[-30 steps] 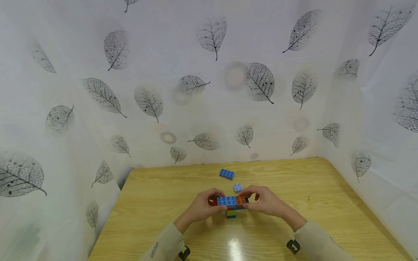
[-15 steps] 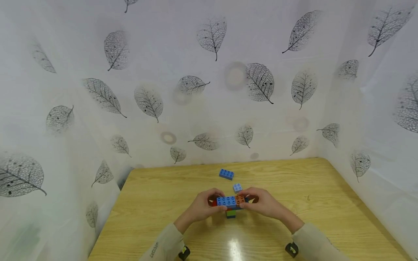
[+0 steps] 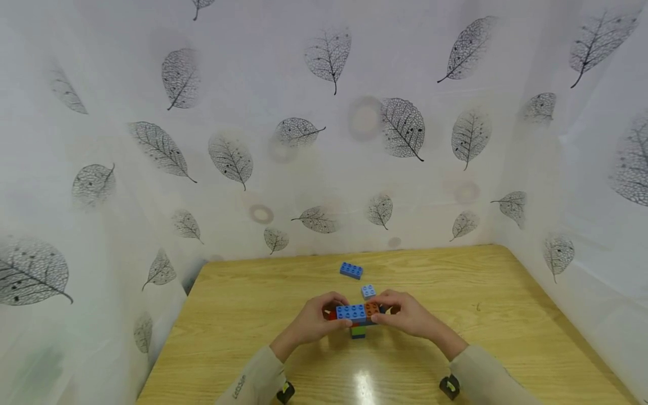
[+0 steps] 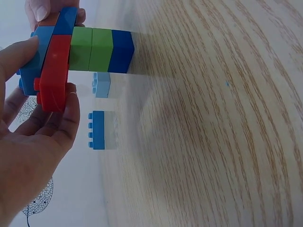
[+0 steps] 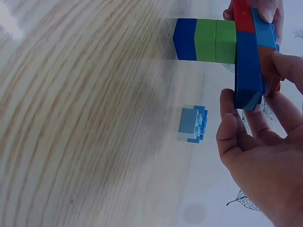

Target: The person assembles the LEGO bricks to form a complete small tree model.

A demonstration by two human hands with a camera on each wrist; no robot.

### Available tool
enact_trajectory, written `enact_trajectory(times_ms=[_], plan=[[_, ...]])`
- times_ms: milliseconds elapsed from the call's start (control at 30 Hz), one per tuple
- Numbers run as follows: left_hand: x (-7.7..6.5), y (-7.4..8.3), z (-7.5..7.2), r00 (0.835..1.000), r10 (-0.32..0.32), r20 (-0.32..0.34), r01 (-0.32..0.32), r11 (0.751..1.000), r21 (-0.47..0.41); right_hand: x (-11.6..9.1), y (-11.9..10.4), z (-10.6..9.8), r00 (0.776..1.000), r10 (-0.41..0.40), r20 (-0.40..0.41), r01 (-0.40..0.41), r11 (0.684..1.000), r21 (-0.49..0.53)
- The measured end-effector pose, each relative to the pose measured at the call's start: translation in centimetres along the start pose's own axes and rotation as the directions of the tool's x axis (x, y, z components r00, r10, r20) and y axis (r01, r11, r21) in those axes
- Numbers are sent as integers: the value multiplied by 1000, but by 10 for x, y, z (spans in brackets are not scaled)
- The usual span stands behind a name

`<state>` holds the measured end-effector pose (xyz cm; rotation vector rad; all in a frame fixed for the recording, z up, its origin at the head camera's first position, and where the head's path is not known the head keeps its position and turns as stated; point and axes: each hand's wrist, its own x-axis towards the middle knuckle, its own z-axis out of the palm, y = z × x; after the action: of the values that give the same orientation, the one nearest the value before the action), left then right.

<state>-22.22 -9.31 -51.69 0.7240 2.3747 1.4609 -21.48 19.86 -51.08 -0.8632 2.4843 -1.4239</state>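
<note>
A stack of toy building bricks stands upright on the table, its foot a dark blue brick (image 4: 122,52) under two lime green bricks (image 5: 205,41). Across these lie a red brick (image 4: 56,71) on the left and a long dark blue brick (image 5: 248,71) on the right. A blue eight-stud brick (image 3: 351,313) and an orange-brown brick (image 3: 372,309) sit side by side on top. My left hand (image 3: 314,323) grips the blue brick's end, thumb in front, fingers behind. With thumb and fingers, my right hand (image 3: 407,316) pinches the orange-brown brick from front and back.
Behind the stack lies a small light blue brick (image 3: 368,291), and farther back a blue eight-stud brick (image 3: 351,270). The wooden table (image 3: 243,298) ends at a white leaf-patterned curtain (image 3: 324,169) at the back and sides.
The right hand has shifted slightly left, its thumb moving in along the front of the orange-brown brick. The left hand and the loose bricks stay in place.
</note>
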Motion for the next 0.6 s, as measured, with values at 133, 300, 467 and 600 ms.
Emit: enact_trajectory(times_ms=[133,300,467,600], plan=[[0,-1,-1,1000,-2,3,2,1000,4,2,3,1,1000,7,2,-7,1000,12],[1,-2,-1,1000,13,1,-13,1000,20,2,4,2,1000,12,3,-12,1000,12],[1,-2,-1,1000,23,-1,-23,1000,21,0,4,3,999,49,-7,-49,999,20],[1,0,-1,1000,25,-2,-25,1000,6,0,5,3,997,70,-13,-70,996,52]])
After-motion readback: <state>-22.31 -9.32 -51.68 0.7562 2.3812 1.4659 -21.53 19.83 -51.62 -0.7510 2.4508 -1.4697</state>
